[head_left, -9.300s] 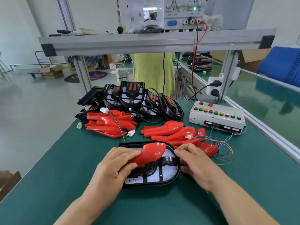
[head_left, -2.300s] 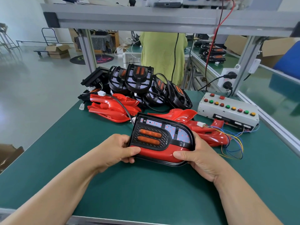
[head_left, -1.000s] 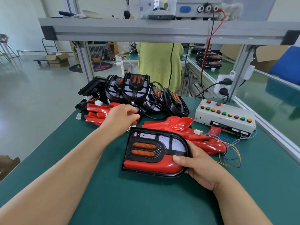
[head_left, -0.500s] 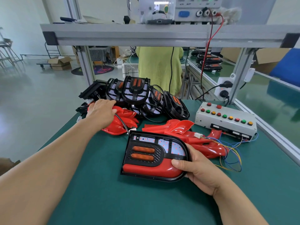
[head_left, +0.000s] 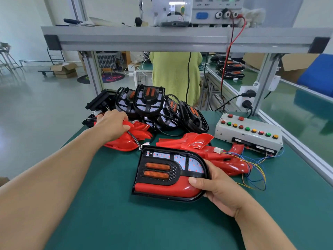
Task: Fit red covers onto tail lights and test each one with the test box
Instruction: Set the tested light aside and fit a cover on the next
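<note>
This is a factory assembly workshop: a green work bench (head_left: 126,222), an aluminium frame (head_left: 162,40), a power supply (head_left: 212,9), piled tail lights (head_left: 149,100).

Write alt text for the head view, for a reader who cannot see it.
A person's right hand holds a tail light, its lower part covered in red, on a green table, while the left hand grips a red cover in a pile farther back. More tail lights are stacked behind, and a test box with coloured buttons sits at right.

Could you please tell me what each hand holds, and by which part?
The right hand grips the tail light at its rounded right end, thumb on its fitted red cover. The left hand curls over a loose red cover; the hold is hidden.
</note>
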`<state>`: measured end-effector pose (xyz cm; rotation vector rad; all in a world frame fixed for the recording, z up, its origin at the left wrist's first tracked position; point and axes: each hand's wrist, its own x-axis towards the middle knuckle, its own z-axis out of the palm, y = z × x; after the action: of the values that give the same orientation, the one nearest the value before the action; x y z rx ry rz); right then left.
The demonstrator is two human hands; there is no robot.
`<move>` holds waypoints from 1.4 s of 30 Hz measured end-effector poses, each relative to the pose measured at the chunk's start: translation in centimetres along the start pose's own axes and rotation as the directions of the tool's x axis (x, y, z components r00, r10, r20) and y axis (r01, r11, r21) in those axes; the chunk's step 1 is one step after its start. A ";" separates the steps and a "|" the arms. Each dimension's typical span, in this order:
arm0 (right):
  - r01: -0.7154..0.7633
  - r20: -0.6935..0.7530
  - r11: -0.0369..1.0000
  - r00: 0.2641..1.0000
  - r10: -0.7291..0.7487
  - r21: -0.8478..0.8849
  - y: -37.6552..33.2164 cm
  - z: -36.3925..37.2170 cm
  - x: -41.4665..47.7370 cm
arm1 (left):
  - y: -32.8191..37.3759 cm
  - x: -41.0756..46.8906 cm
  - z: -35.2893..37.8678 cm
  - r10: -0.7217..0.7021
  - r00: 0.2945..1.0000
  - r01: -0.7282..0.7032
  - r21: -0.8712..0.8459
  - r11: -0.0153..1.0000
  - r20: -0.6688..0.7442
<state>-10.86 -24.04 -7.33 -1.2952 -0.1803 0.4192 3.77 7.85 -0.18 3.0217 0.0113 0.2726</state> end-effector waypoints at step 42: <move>0.008 -0.169 0.998 0.986 0.002 0.062 0.3 0.6 0.5 | 6.9 -12.6 0.0 0.501 0.822 -0.563 -0.513 0.648 -0.270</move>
<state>-10.66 -23.26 -7.49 -1.2623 -0.0267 0.3084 -8.67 0.75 -1.73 2.3175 -0.8214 0.3933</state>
